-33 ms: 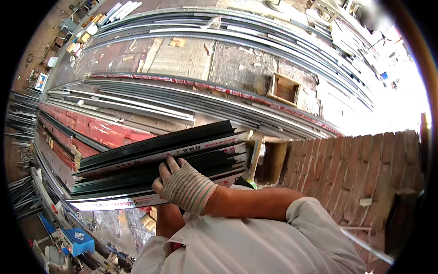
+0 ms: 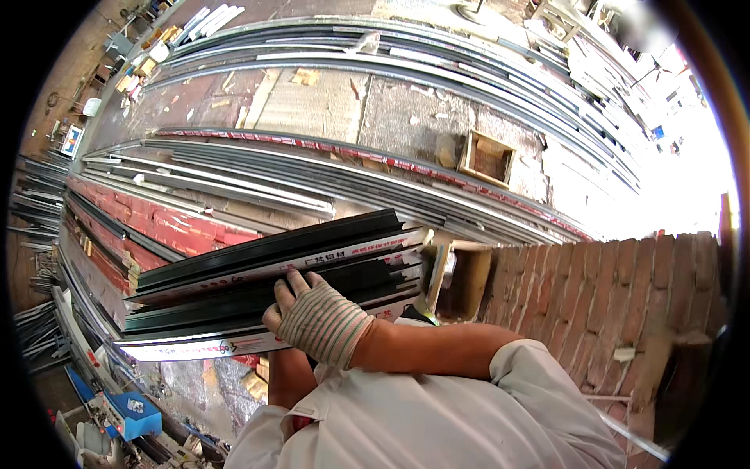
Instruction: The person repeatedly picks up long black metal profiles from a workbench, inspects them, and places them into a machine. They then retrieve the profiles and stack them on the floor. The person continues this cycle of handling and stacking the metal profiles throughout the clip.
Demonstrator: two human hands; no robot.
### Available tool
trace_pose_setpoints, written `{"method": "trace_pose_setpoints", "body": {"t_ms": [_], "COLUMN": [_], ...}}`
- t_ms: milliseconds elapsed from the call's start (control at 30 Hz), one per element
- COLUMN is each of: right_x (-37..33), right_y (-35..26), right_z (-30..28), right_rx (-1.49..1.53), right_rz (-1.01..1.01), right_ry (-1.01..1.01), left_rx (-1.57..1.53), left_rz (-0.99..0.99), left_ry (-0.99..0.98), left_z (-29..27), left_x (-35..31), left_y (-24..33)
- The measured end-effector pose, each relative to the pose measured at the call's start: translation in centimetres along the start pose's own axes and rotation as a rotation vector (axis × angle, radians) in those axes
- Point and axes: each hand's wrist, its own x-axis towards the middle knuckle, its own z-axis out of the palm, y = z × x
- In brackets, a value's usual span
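A bundle of dark metal profiles [image 2: 266, 246], with white printed film along some faces, lies slanted in front of my body. My right hand [image 2: 320, 320], in a striped knit glove with the finger ends dark or bare, rests across the middle of the bundle. Its fingers curl over the profiles, and the thumb points left along the lower white-faced piece. My left forearm [image 2: 289, 377] goes up beneath the bundle's near edge. The left hand itself is hidden behind the profiles.
Rows of long profiles [image 2: 328, 176] lie on the floor beyond the bundle. An open wooden box [image 2: 466, 152] stands among them, and another box [image 2: 469, 285] sits by the bundle's right end. A brick surface [image 2: 586, 305] fills the right. Blue equipment [image 2: 137, 414] is lower left.
The bundle and my right hand keep practically the same place. The view has shifted slightly, so the brick surface at right sits a little lower.
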Motion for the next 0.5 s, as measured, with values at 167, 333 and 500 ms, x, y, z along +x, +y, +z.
{"method": "trace_pose_setpoints", "body": {"t_ms": [167, 333, 500], "right_x": [4.6, 11.2, 18.4], "right_y": [6.8, 14.7, 21.9], "right_z": [-1.5, -1.8, -2.9], "right_rx": [0.010, -0.040, -0.088], "right_rz": [0.006, 0.001, 0.007], "right_ry": [-0.040, 0.035, -0.064], "left_rx": [-0.004, -0.012, -0.045], "left_rz": [0.005, 0.000, -0.057], "left_ry": [-0.025, -0.045, -0.041], "left_z": [3.1, 4.8, 6.9], "left_x": [8.2, 18.3, 27.2], "left_y": [2.3, 5.1, 7.6]}}
